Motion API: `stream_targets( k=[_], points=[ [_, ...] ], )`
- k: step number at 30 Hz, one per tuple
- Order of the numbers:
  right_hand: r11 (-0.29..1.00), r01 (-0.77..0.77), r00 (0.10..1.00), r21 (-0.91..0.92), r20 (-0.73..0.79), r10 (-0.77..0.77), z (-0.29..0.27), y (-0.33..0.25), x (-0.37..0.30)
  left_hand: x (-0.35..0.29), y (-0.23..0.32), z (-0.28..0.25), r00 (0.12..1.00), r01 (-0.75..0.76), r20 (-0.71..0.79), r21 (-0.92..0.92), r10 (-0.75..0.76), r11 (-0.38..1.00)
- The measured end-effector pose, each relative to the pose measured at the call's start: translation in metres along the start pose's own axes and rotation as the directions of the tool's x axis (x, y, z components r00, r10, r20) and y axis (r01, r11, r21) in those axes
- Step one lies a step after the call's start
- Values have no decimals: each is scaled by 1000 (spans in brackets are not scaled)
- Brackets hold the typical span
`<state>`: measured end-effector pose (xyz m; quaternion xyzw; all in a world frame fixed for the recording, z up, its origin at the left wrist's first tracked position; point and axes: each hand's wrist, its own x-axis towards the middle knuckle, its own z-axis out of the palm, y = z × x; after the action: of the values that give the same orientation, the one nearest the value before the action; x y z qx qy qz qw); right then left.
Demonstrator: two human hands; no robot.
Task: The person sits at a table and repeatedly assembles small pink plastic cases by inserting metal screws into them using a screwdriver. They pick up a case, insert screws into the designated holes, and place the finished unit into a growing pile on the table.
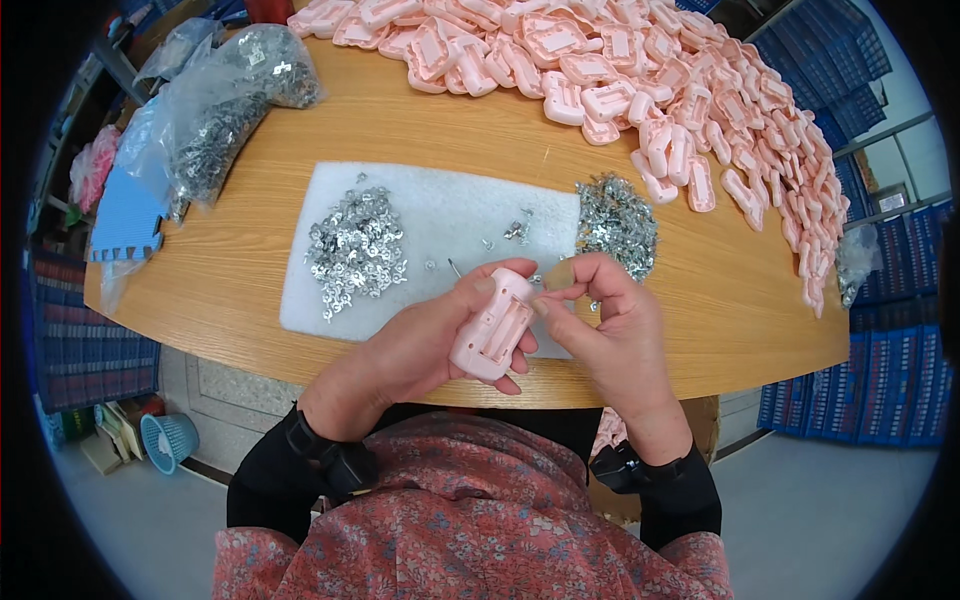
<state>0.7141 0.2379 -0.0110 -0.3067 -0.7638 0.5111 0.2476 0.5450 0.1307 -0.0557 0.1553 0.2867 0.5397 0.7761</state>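
Note:
A pink plastic casing (493, 330) with an open battery compartment lies tilted in my left hand (425, 335), fingers wrapped beneath it and thumb along its upper left side. My right hand (612, 325) is at the casing's upper right edge, thumb and forefinger pinched together; anything between the fingertips is too small to make out. Under both hands is a white foam sheet (450, 200). On its left part sits a heap of small silvery metal pieces (355, 245). A few loose metal pieces (518, 228) lie just beyond my hands. Another silvery heap (618, 225) covers the sheet's right edge.
Many pink casings (600, 70) are piled across the table's far side and down its right. Clear bags of metal parts (215, 125) stand at the far left, by a blue foam mat (125, 215). A light blue basket (168, 442) is on the floor at left.

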Motion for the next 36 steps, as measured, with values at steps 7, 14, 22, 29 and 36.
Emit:
stream_targets(
  k=[7, 14, 22, 29, 36],
  points=[
    [944, 91, 995, -317, -14, -101, 8, -10, 0, 2, -11, 1, 998, -28, -47, 106, 34, 994],
    [820, 287, 946, -495, 11, -324, 15, -5, 2, 5, -11, 2, 997, -35, -64, 76, 40, 996],
    [912, 160, 983, -379, -27, -183, 7, 6, -1, 2, -6, 0, 1000, -2, -29, 33, 3, 999],
    [981, -97, 995, 171, 33, 93, 6, 16, 13, 14, 12, 0, 999, -29, 17, 139, 27, 990],
    [978, -46, 993, 204, 114, 23, -7, 11, 28, 10, 27, 25, 981, -124, -59, 534, 183, 836]
  ],
)
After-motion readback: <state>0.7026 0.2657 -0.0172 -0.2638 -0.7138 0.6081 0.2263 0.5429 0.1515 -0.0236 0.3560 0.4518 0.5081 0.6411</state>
